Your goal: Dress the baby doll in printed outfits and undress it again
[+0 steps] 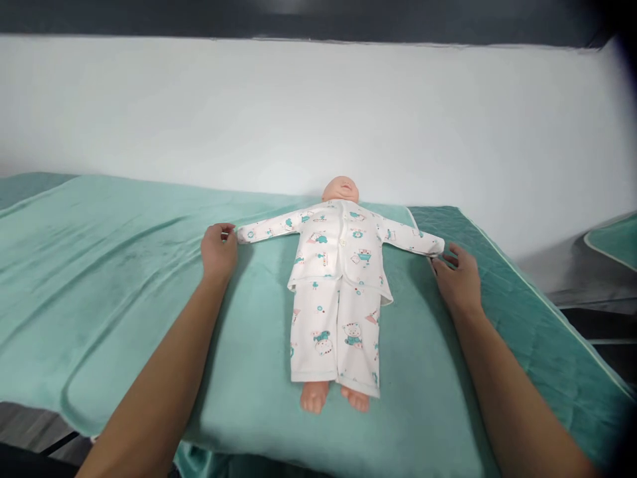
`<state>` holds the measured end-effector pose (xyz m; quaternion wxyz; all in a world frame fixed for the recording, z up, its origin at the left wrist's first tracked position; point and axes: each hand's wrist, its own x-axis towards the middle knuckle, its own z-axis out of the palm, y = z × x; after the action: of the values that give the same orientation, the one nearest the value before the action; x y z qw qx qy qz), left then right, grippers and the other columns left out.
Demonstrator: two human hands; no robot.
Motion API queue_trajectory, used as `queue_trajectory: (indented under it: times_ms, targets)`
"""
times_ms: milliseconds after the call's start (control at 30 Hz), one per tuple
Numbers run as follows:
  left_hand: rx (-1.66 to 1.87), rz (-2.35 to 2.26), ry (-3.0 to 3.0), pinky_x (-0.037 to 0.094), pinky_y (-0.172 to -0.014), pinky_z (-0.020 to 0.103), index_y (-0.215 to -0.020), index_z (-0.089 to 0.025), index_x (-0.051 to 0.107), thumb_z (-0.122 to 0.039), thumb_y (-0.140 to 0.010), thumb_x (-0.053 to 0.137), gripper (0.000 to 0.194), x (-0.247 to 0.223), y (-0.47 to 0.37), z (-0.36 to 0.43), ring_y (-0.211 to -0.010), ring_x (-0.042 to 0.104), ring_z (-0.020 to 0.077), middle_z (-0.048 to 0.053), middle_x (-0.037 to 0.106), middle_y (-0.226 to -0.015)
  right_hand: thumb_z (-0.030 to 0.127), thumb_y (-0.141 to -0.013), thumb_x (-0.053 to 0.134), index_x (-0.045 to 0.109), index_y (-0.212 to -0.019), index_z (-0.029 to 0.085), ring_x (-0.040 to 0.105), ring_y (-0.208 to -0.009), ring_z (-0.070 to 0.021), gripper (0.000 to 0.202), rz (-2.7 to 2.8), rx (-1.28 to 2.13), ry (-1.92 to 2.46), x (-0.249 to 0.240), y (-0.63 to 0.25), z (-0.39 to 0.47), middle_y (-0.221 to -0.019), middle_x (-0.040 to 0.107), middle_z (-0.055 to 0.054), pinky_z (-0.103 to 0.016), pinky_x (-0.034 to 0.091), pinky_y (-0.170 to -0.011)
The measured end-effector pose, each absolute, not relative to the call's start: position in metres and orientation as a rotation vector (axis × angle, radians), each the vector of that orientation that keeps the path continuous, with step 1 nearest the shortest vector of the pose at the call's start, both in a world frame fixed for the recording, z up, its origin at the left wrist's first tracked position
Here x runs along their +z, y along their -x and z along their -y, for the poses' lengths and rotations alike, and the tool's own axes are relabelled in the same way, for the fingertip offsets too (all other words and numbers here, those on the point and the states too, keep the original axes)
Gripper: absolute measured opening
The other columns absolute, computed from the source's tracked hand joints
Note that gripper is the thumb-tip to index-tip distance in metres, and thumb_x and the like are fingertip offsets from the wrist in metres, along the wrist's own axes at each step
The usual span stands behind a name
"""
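A baby doll [341, 188] lies on its back in a white printed long-sleeved shirt [343, 242] and matching trousers [336, 332], its arms spread wide and bare feet showing. My left hand [219, 249] is at the end of the sleeve on the left, fingers curled with the tips close together at the cuff; whether they pinch the fabric is unclear. At the opposite cuff is my right hand [458, 275], its fingers bent and apart, the thumb close under the sleeve's edge.
A light green blanket [124, 299] covers the bed, with folds on the left. A darker quilted cover [537, 345] shows on the right. Behind the doll stands a white wall [298, 113].
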<state>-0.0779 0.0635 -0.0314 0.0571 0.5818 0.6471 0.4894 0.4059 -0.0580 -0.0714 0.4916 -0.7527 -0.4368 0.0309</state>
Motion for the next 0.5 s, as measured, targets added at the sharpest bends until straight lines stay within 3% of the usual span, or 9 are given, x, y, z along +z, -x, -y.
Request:
queue_trajectory:
  times_ms: [200, 367, 500]
  targets:
    - [1.434, -1.76, -1.861, 0.05, -0.081, 0.033, -0.102, -0.022, 0.064, -0.027, -0.087, 0.051, 0.02, -0.031, 0.047, 0.043, -0.091, 0.062, 0.0202, 0.005, 0.066, -0.1, 0.033, -0.086, 0.056, 0.057, -0.126, 0.021, 0.06, -0.111, -0.0253, 0.041, 1.233, -0.002, 1.686, -0.061, -0.337, 0.138, -0.124, 0.06, -0.012, -0.046, 0.051, -0.094]
    - [1.217, -1.447, -2.031, 0.05, -0.083, 0.04, -0.104, -0.033, 0.061, -0.026, -0.092, 0.049, 0.019, -0.048, 0.018, 0.16, -0.096, 0.062, 0.0233, 0.005, 0.065, -0.102, 0.032, -0.093, 0.052, 0.054, -0.125, 0.026, 0.053, -0.124, -0.0267, 0.033, 1.487, 0.118, 1.596, -0.066, -0.267, 0.226, -0.132, 0.056, -0.01, -0.051, 0.044, -0.105]
    - [1.189, -1.399, -2.061, 0.048, -0.086, 0.045, -0.112, -0.035, 0.057, -0.025, -0.089, 0.057, 0.026, -0.059, 0.009, 0.204, -0.102, 0.061, 0.0263, 0.007, 0.064, -0.107, 0.031, -0.094, 0.052, 0.052, -0.126, 0.029, 0.051, -0.127, -0.0279, 0.032, 1.477, 0.235, 1.593, -0.074, -0.236, 0.272, -0.135, 0.053, -0.009, -0.055, 0.043, -0.105]
